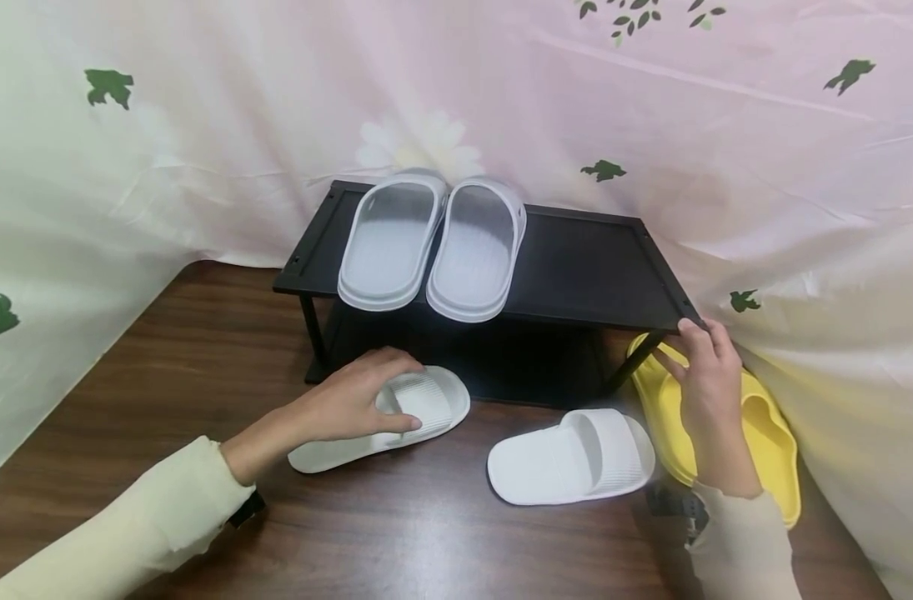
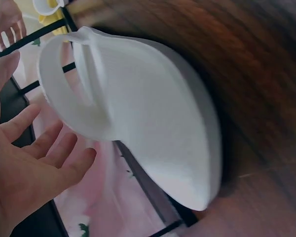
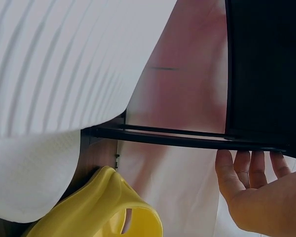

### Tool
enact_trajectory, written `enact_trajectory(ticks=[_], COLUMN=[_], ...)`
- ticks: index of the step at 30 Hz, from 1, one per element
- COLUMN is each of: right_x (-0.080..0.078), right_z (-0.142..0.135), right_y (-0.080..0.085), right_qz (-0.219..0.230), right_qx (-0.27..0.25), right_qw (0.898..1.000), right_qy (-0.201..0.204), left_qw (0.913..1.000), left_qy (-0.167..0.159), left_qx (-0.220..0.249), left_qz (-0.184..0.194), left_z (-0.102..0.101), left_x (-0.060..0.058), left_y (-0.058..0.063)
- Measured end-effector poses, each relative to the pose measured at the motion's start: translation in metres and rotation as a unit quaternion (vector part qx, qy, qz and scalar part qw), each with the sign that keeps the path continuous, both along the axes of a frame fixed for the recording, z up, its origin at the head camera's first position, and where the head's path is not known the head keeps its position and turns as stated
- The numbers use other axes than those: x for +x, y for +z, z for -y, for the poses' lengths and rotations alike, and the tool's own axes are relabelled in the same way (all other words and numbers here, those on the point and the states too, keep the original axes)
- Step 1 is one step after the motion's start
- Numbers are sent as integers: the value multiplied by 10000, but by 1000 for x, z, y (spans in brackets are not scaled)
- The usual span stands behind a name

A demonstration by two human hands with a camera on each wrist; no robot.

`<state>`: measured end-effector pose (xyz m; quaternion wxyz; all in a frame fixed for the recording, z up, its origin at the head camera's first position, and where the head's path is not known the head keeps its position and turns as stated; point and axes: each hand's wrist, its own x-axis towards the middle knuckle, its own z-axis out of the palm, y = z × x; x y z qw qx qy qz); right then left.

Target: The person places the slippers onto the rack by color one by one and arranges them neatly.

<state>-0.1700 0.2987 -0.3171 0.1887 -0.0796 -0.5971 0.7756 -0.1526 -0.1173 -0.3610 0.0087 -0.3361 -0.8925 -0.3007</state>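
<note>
My left hand (image 1: 358, 396) hovers over a white slide slipper (image 1: 429, 404) with a ribbed strap, lying on the floor at the rack's front left. In the left wrist view its fingers are spread beside that slide (image 2: 153, 108), apart from it. My right hand (image 1: 707, 392) touches the front right corner of a black two-tier shoe rack (image 1: 584, 258). The right wrist view shows the fingertips (image 3: 224, 158) against the rack's side edge. A second white slide (image 1: 539, 467) lies in front, toe to the right.
Two pale grey slippers (image 1: 388, 237) stand side by side on the rack's top shelf. Yellow slippers (image 1: 764, 450) lie beside the rack's right end, partly behind my right hand. A patterned cloth (image 1: 261, 125) hangs behind the brown wood-grain surface (image 1: 201, 358).
</note>
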Motion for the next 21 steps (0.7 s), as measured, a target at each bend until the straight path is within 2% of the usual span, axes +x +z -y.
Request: enact_trajectory(ticks=[8,21], right_x=[0,0], right_z=[0,1], right_y=[0,1], right_qz=[41,50], right_qx=[61,114], right_qw=[10000,9999], right_qy=[18,-4], left_qw=[9998,9996], left_qy=[-12,86], left_qx=[-145,-148], left_qz=[109,213], left_z=[7,10], left_x=[-6,-6], left_y=[-11,-16])
